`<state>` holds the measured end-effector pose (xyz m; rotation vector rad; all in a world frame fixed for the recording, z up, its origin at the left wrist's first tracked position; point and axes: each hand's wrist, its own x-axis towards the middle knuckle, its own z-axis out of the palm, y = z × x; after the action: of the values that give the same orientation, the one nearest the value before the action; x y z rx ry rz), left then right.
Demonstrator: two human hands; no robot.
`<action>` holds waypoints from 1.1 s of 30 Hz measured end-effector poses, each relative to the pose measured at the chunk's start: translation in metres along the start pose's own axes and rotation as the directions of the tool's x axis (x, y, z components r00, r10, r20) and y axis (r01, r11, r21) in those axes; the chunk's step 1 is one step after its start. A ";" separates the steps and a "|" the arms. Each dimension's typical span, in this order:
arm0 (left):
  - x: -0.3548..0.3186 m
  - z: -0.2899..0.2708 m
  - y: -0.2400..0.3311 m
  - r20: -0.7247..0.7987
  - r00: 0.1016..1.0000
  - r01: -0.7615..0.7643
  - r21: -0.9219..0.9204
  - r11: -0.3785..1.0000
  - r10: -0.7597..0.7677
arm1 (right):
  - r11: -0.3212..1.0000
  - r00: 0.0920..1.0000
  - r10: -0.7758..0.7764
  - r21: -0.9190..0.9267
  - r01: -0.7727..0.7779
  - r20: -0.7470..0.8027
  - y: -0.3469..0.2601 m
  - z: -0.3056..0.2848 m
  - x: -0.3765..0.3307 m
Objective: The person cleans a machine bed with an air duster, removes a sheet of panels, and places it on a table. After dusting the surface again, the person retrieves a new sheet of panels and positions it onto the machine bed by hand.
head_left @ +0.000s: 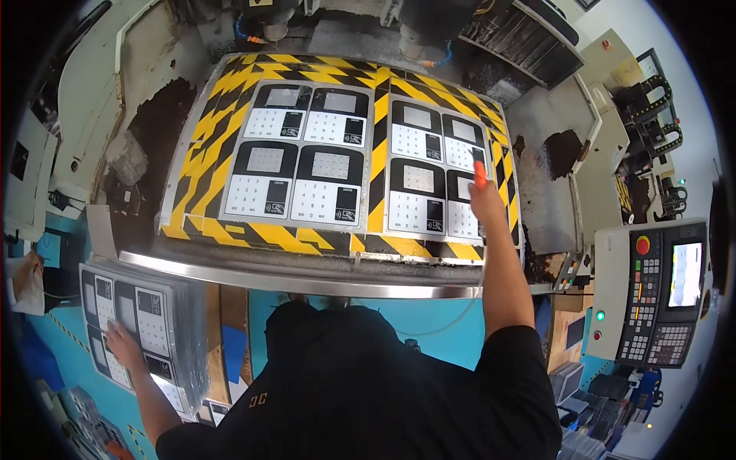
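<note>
On the machine bed lie two clear sheets printed with black-and-white keypad panels, a left sheet (295, 182) and a right sheet (415, 201). Over the right sheet, my right hand (488, 205) is closed round a slim orange tool (480, 175) with a thin dark tip; its exact kind is hard to make out. The hand covers part of the lower right panel. At the lower left, my left hand (124, 346) lies with fingers extended on top of a thick stack of similar printed sheets (157, 295), holding nothing visible.
Yellow-and-black striped tape (201, 165) frames the bed. A metal rail (307, 287) runs along its front edge, with a pale hose (452, 323) hanging below. Machine heads (418, 31) stand at the back. A control panel (652, 295) with a screen is at right.
</note>
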<state>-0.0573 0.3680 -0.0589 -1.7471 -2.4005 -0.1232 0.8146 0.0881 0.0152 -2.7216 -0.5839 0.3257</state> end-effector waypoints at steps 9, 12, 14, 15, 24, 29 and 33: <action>0.003 0.000 0.001 -0.001 0.998 -0.065 -0.061 0.996 0.065 | 0.996 0.990 -0.035 -0.082 0.024 -0.136 -0.020 0.020 0.050; 0.001 -0.007 0.001 0.014 0.998 -0.060 -0.079 0.995 0.061 | 0.990 0.987 0.059 -0.121 -0.077 -0.151 0.042 -0.002 0.031; 0.001 -0.016 0.006 0.081 0.994 -0.061 -0.156 0.986 0.074 | 0.982 0.990 0.061 -0.168 -0.082 -0.130 0.067 -0.009 -0.009; -0.002 -0.017 0.006 0.084 0.994 -0.059 -0.148 0.987 0.072 | 0.980 0.993 0.069 -0.179 -0.086 -0.096 0.070 -0.013 -0.035; 0.006 0.003 -0.007 -0.038 0.987 -0.161 -0.159 0.974 0.157 | 0.942 0.991 0.047 -0.336 -0.003 0.124 0.089 -0.054 -0.231; -0.009 -0.015 0.009 0.026 0.999 -0.032 -0.111 0.993 0.035 | 0.818 0.812 -0.432 -0.209 0.536 0.393 -0.006 -0.043 -0.260; -0.014 -0.019 0.013 -0.023 1.000 -0.019 -0.118 0.993 0.017 | 0.928 0.879 -0.231 -0.178 0.328 0.417 -0.033 -0.032 -0.186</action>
<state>-0.0393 0.3555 -0.0432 -1.8063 -2.4067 -0.2866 0.6464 0.0274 0.0851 -2.7548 -1.1909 0.7753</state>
